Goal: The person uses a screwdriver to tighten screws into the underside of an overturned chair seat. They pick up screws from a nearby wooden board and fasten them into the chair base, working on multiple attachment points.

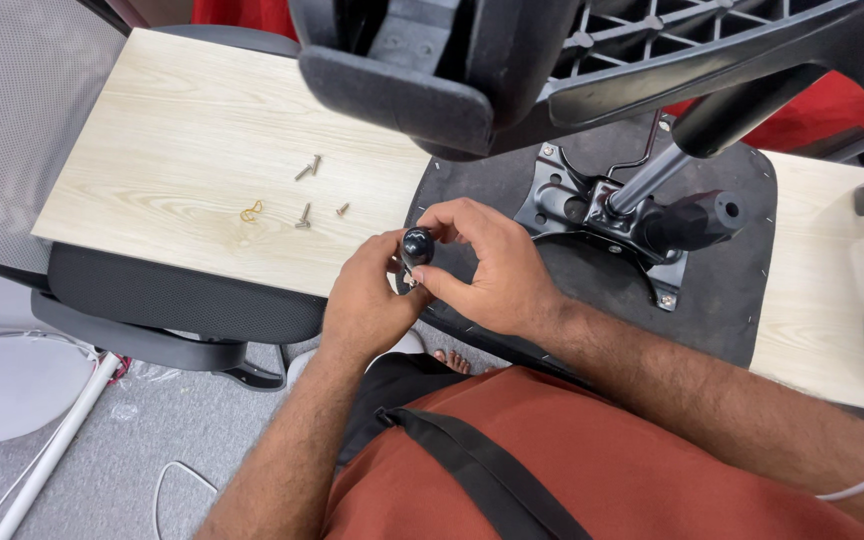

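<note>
Gripping: black knob [417, 246], pinched by both hands over the bench [192, 140] edge.
Left hand [367, 300]: grip closed on knob.
Right hand [487, 265]: fingertips closed on knob.
Screws [308, 168]: loose on bench.

I count four loose screws on the pale wooden board [182, 130]: two screws lying close together [308, 167], one longer screw [304, 216] below them, and one short screw [342, 209] beside it. Near these is one small yellow hook [251, 211]. I have two hands here, my left hand [364, 300] and my right hand [487, 262], and between them is one round black knob [417, 245]. On the upturned chair seat [742, 290] I see one black metal mounting plate [592, 215] with one lever [697, 220]. There is one white cable [177, 475] on the grey floor, and one black strap [472, 465] across my chest.
</note>
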